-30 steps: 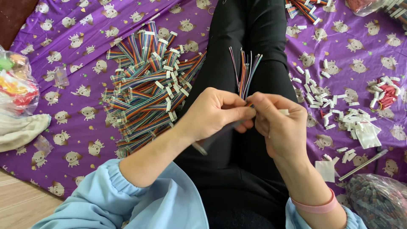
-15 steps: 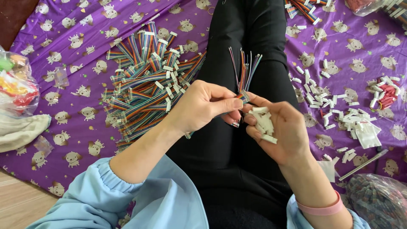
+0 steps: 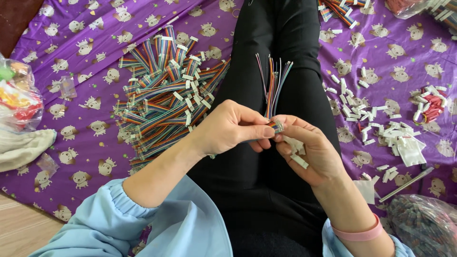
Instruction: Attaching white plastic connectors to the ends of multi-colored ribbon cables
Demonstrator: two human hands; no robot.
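My left hand (image 3: 233,127) pinches the lower end of a thin bundle of coloured wires (image 3: 273,85), whose loose ends fan upward over my black-trousered lap. My right hand (image 3: 309,152) meets it from the right, fingertips at the same end of the bundle, and cups several small white plastic connectors (image 3: 297,153) in its palm. A pink band sits on my right wrist.
A large heap of multicoloured ribbon cables with white ends (image 3: 164,97) lies on the purple patterned cloth (image 3: 95,66) to the left. Loose white connectors (image 3: 381,128) are scattered at right, beside a small red bundle (image 3: 431,104). Plastic bags lie at far left (image 3: 16,95) and bottom right (image 3: 423,223).
My hands have drawn slightly apart and then together again at the wire bundle's lower end. The white connectors in my right palm have come into view.
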